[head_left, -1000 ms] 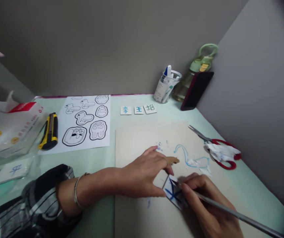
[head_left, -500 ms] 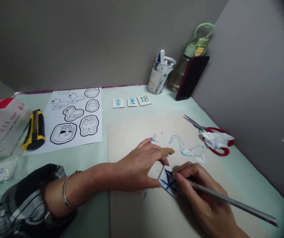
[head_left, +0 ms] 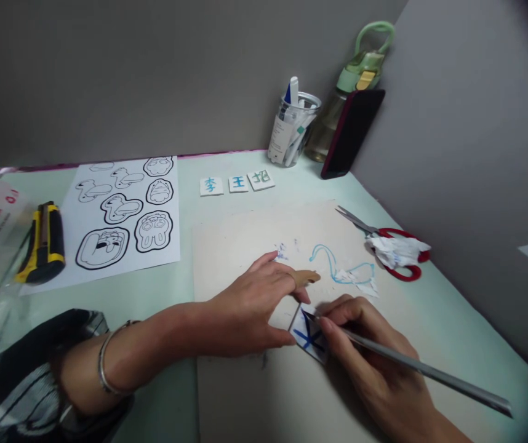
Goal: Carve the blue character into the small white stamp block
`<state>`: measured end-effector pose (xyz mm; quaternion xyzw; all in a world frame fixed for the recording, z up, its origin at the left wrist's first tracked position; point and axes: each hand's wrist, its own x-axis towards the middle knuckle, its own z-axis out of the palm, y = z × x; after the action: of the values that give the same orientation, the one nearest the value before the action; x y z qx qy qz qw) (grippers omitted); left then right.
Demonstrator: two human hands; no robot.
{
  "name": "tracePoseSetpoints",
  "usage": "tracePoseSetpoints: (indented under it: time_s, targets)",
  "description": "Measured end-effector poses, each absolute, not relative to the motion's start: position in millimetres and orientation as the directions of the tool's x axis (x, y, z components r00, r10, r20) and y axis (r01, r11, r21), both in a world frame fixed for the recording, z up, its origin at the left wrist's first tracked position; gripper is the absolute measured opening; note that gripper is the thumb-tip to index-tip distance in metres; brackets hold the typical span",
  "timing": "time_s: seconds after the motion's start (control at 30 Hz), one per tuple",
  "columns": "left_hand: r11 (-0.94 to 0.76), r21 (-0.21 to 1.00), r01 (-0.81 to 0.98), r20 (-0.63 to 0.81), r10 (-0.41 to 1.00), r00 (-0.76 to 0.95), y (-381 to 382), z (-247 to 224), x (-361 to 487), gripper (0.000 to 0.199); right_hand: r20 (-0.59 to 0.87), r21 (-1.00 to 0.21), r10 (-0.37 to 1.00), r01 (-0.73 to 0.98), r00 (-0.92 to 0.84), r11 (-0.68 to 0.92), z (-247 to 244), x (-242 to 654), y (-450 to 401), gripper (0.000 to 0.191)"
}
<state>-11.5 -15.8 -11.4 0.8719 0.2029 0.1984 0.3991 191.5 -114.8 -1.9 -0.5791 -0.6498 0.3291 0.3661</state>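
My left hand (head_left: 264, 301) pins the edge of a small white tile (head_left: 301, 352) between thumb and fingers; a tan wrap covers one of its fingertips. The tile lies on a pale board (head_left: 227, 394) and bears a blue character. In my right hand (head_left: 375, 351) is a slim metal craft knife (head_left: 425, 369), pinched like a pen. Its pointed tip meets the tile's face near the upper end of the blue strokes. My right fingers hide the tile's right side.
Red-handled scissors (head_left: 405, 274) with crumpled white scraps lie right of a blue swan drawing (head_left: 331, 258). Three lettered tiles (head_left: 238, 184) sit behind the board. Further back stand a pen jar (head_left: 292, 132), phone (head_left: 354, 132) and bottle (head_left: 326, 126). Left are a printed sheet (head_left: 165, 264) and yellow-black cutter (head_left: 42, 243).
The whole view has shifted slightly, so things appear a little further left and higher. Both hands keep nearly the same pose, with the knife tip still at the tile.
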Motion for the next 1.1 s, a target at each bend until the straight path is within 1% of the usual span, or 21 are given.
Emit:
tracePoseSetpoints:
  time_s: [0.13, 0.27, 0.47, 0.63, 0.83, 1.1]
  targets:
    - [-0.592, 0.782, 0.196, 0.179, 0.514, 0.839, -15.8, -11.7, -12.0, 0.082, 0.086, -0.850, 0.995, 0.517, -0.051, 0.100, -2.6, 190.7, -115.2, 0.016]
    - [-0.598, 0.777, 0.196, 0.183, 0.514, 0.838, -16.0, -10.7, -12.2, 0.079, 0.063, -0.845, 0.996, 0.528, -0.061, 0.086, -1.7, 189.5, -115.4, 0.017]
    - [-0.592, 0.782, 0.197, 0.177, 0.513, 0.840, -17.0, -9.6, -12.2, 0.080, 0.067, -0.825, 0.995, 0.556, -0.075, 0.098, 0.8, 187.8, -115.0, 0.017]
    - [-0.599, 0.780, 0.180, 0.197, 0.508, 0.838, -16.1, -12.1, -12.3, 0.078, 0.068, -0.820, 0.992, 0.561, -0.104, 0.115, 3.8, 186.9, -113.0, 0.018]
    - [-0.589, 0.786, 0.186, 0.184, 0.511, 0.840, -15.5, -11.1, -12.4, 0.077, 0.043, -0.821, 0.991, 0.561, -0.126, 0.107, 8.3, 187.8, -113.0, 0.019]
    - [-0.590, 0.791, 0.164, 0.202, 0.504, 0.840, -15.5, -14.5, -12.7, 0.080, 0.041, -0.822, 0.992, 0.561, -0.123, 0.104, 6.4, 187.4, -113.4, 0.017]
